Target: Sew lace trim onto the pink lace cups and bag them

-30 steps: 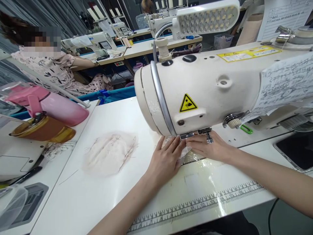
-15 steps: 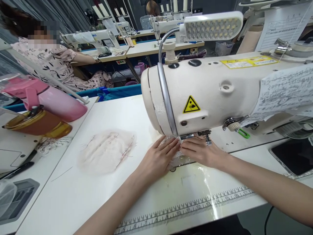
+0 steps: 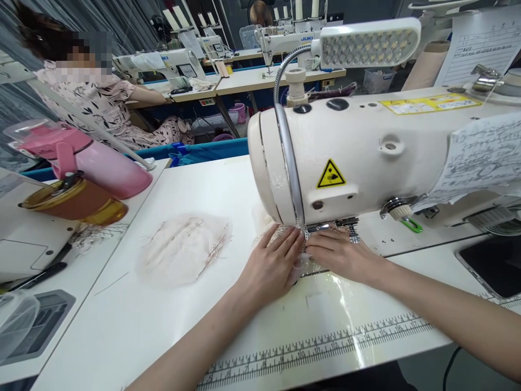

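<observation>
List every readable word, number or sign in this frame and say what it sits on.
"JUKI": white sewing machine in the background.
Hand-hazard triangle, no words: cream sewing machine head.
Numbers, legible around "17": printed ruler on white table edge.
Yellow label, handwritten paper sheet, printed form: too small to read.

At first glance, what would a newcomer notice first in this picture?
The big cream sewing machine fills the right half, with a yellow warning sticker on its head. Under it, the left hand and right hand press flat on pale fabric at the needle. At far left lies a pink bottle.
</observation>
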`<state>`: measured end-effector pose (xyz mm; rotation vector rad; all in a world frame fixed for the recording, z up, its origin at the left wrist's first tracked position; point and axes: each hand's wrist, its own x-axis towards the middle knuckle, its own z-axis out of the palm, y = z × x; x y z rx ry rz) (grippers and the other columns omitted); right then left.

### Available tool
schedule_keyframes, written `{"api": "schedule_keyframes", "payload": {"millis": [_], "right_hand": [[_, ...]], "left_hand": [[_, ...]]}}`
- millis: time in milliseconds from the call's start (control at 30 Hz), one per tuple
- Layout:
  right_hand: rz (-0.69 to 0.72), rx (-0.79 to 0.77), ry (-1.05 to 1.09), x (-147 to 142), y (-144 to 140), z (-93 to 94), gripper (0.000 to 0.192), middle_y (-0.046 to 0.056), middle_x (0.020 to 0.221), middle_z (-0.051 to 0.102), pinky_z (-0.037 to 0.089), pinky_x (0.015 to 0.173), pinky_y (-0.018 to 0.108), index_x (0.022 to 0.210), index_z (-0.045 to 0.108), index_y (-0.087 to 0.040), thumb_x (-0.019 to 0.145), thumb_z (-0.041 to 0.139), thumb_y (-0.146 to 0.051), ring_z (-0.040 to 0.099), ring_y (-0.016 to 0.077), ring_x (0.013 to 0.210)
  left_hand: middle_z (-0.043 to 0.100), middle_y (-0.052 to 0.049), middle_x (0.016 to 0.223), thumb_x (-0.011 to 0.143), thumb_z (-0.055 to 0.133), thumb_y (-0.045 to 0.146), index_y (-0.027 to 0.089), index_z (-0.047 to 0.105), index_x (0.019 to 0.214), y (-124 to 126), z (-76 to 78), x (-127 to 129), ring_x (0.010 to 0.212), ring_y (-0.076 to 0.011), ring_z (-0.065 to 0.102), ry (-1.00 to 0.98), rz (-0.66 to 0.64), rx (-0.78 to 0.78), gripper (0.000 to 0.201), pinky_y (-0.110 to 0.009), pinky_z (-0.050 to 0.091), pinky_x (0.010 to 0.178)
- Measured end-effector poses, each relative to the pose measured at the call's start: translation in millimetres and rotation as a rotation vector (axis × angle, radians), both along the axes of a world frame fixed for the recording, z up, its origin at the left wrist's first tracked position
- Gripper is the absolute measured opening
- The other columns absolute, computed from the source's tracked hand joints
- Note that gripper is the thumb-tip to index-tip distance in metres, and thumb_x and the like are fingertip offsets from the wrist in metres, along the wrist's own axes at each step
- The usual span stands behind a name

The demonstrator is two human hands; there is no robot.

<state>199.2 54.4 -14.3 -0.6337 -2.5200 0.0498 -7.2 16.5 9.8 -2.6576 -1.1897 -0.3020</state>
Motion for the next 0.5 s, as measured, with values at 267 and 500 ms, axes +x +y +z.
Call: {"api": "schedule_keyframes", "payload": {"millis": [267,500], "right_hand": [[-0.048,0.086,-0.016,-0.4,-0.7,2.6,0.02,0.0,0.086,0.064,0.038,0.072,0.026,0.081,0.059,-0.016,0.088,0.045,-0.003,0.055,0.0123,0.084],[-0.15,0.182,0.04,5.6,-2.3,7.5,0.02,-0.001,0.096,0.067,0.035,0.068,0.031,0.092,0.066,-0.018,0.091,0.046,-0.013,0.058,0.0142,0.079]], "left_hand": [[0.059,-0.013,0.127,0.089,0.04,0.024,0.007,0.055,0.124,-1.8,-1.9,4.1,0.119,-0.0258,0.055,0.006,0.049,0.053,0.042,-0.047,0.031,0.109],[0.058,-0.015,0.128,0.089,0.039,0.027,0.008,0.055,0.127,-6.5,-1.3,5.1,0.119,-0.0286,0.054,-0.001,0.045,0.035,0.045,-0.052,0.029,0.11]]}}
